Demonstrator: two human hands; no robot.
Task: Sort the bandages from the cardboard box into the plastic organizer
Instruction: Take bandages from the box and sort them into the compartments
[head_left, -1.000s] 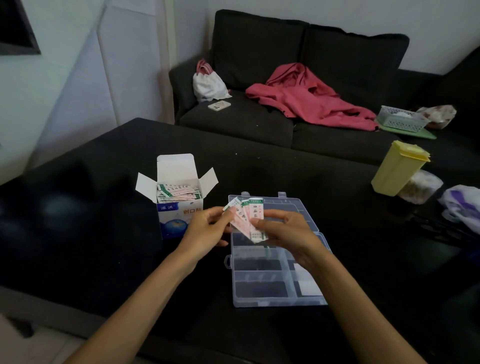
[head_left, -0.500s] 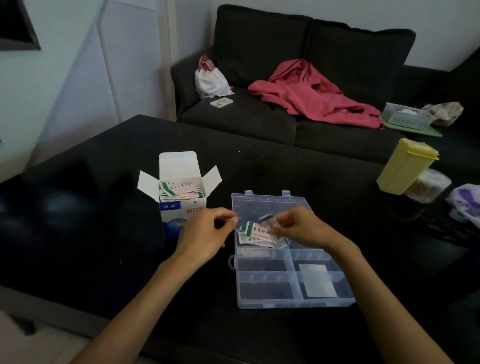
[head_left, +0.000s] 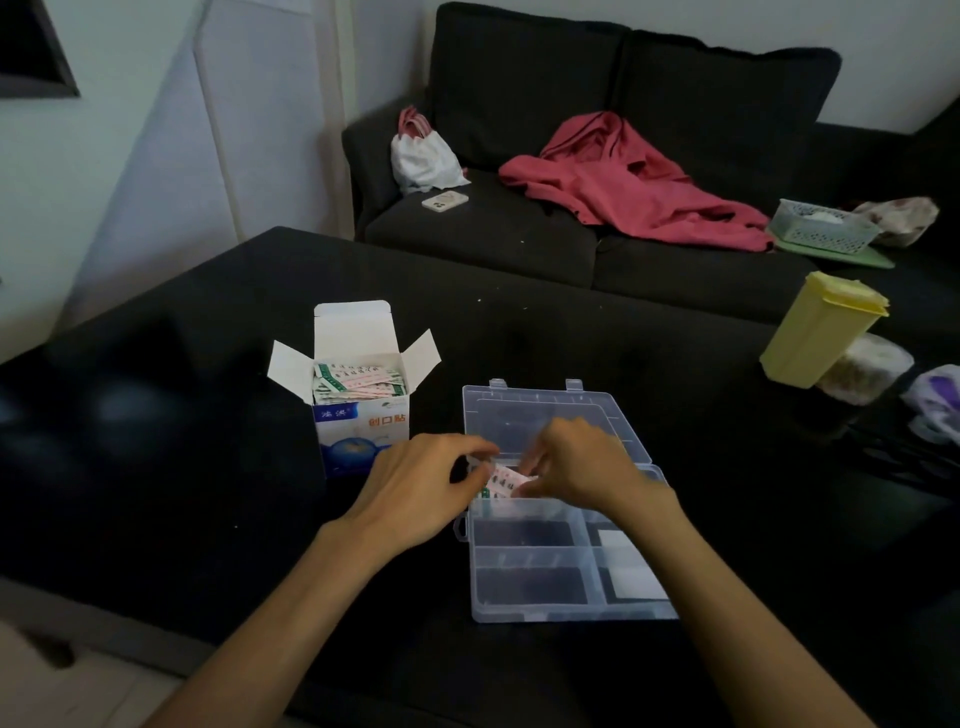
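A clear plastic organizer (head_left: 566, 587) with divided compartments lies open on the black table (head_left: 197, 493), near the table's front edge, its hinged lid (head_left: 524, 410) laid back flat toward the far side. Both hands meet over the organizer's far-left compartment, just in front of the lid hinge. The left hand (head_left: 415, 488) has its fingers curled, thumb and forefinger closed narrowly on the left end of a small stack of pink-and-white wrapped bandages (head_left: 503, 480). The right hand (head_left: 582, 467) arches over the same stack, fingers bent down and pinching its right end, so most of the stack is hidden and only its middle shows between the two hands. Whether the stack already touches the compartment floor cannot be told.

Just left of the organizer, toward the middle of the table, stands a small white-and-blue cardboard box (head_left: 358, 410), upright with its flaps (head_left: 291, 371) spread open, more wrapped bandages packed inside. Two white paper slips (head_left: 623, 566) lie in the organizer's right-hand compartments.

At the table's right edge stand a pale yellow lidded plastic container (head_left: 821, 330) and, touching it, a cloudy plastic jar (head_left: 865, 369). Beyond the far edge is a dark sofa (head_left: 519, 228) carrying a pink garment (head_left: 634, 187), a white drawstring bag (head_left: 423, 156), a phone (head_left: 444, 200) and a perforated plastic basket (head_left: 821, 226).
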